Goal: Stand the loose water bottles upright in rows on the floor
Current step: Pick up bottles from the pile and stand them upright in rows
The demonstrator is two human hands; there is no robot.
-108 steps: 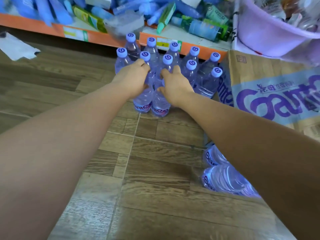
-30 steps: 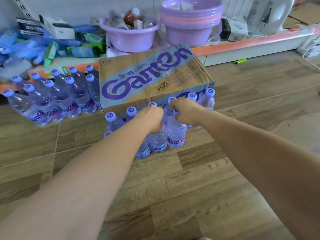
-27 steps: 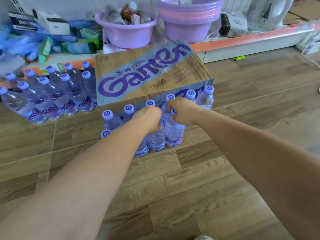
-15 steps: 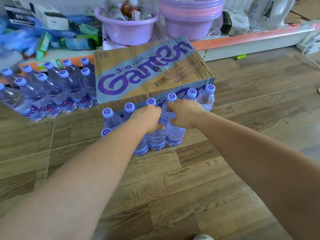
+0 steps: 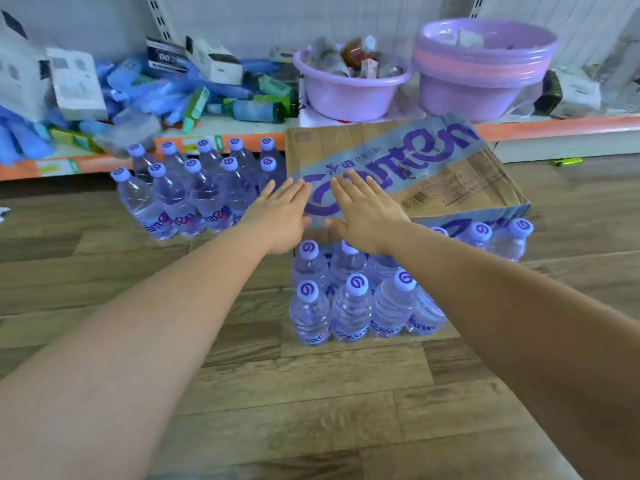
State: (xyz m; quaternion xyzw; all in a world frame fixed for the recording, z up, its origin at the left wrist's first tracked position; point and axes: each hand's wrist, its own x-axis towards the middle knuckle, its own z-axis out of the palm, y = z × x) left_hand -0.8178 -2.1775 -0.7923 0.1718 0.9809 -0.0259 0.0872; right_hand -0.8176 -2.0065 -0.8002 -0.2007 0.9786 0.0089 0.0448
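both hands, left (image 5: 282,216) and right (image 5: 367,211), are held flat and empty over the near bottles (image 5: 349,299); the tight rows could be toppled if clipped by a forearm.

A printed cardboard carton (image 5: 408,171) lies tilted on the wood-plank floor (image 5: 311,393). Behind it, on the low shelf (image 5: 554,128), a lilac basin (image 5: 349,93) holds small packets, beside a stack of lilac basins (image 5: 481,71). Boxes and blue packets (image 5: 145,91) clutter the shelf's left. A green lighter (image 5: 568,162) lies on the floor.
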